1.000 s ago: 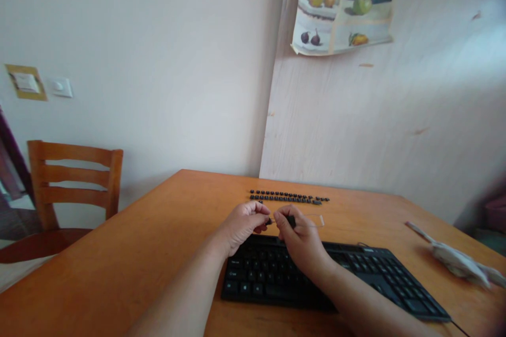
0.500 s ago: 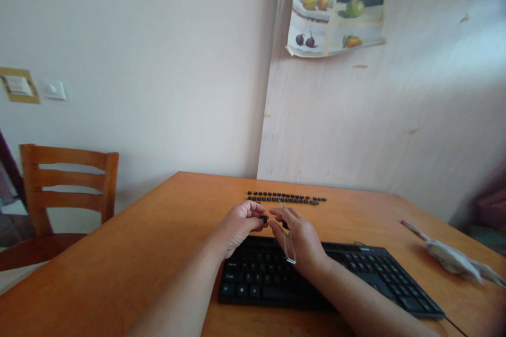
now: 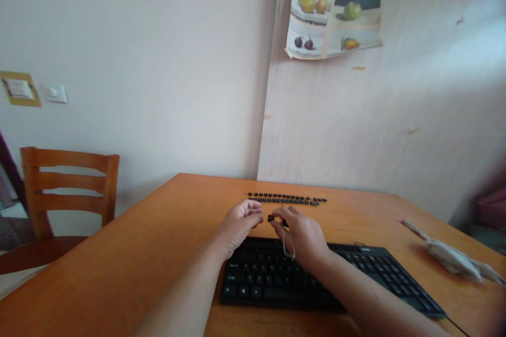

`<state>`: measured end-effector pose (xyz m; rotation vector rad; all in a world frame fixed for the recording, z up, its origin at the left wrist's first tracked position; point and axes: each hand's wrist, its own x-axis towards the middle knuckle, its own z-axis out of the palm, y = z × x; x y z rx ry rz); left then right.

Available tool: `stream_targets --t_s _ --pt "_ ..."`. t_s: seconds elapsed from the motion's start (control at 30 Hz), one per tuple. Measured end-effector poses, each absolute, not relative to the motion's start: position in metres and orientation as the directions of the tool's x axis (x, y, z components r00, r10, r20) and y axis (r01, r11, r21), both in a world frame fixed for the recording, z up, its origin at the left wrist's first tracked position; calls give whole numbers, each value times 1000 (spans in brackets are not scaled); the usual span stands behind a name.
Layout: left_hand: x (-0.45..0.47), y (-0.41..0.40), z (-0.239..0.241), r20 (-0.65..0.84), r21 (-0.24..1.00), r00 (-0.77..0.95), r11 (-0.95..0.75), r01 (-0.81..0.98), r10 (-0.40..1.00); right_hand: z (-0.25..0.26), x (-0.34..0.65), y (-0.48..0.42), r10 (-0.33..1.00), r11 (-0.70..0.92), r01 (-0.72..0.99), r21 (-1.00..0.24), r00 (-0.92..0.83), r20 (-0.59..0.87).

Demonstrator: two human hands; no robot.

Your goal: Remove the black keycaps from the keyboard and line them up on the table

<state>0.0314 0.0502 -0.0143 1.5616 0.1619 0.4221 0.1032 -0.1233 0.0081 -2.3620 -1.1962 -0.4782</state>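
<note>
Above the far edge of a black keyboard (image 3: 292,294), my right hand (image 3: 306,237) pinches a small black keycap (image 3: 271,218) between thumb and fingertip. That same hand also keeps a wire keycap puller (image 3: 289,250) in its grip, the wire loop hanging below the fingers. Just left of the keycap is my left hand (image 3: 242,224), its fingers extended and apart from the cap, with nothing visible in them. Beyond both hands, loose keycaps (image 3: 284,200) lie in two rows on the table. My hands and right forearm cover part of the keyboard.
The orange wooden table (image 3: 158,242) carries everything. A greyish cloth-like bundle (image 3: 453,258) lies at the right, past the keyboard. A wooden chair (image 3: 71,184) stands at the left. Fruit pictures (image 3: 335,21) hang on the board behind the table.
The keycap has passed from my left fingers to my right fingertips. My left hand has let go and drawn slightly left. The view has shifted slightly.
</note>
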Motion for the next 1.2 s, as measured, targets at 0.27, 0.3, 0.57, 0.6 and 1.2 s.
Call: stream_targets --t_s 0.27,0.3,0.57,0.6,1.2 --pt "40 91 -48 260 955 653 -288 -67 711 11 158 -107 689 -627 750 -211 660 298" --pt "40 92 -49 262 953 653 -298 -58 710 9 164 -103 694 -637 746 -195 665 277" --pt "41 93 -55 286 926 685 -377 -18 670 -8 190 -70 701 -659 742 -126 666 254" --pt "41 93 -55 285 926 685 -378 -16 670 -9 192 -67 705 -658 744 -118 663 251" --pt "40 90 -55 276 920 686 -391 13 673 -24 207 -47 712 -678 731 -79 679 181"
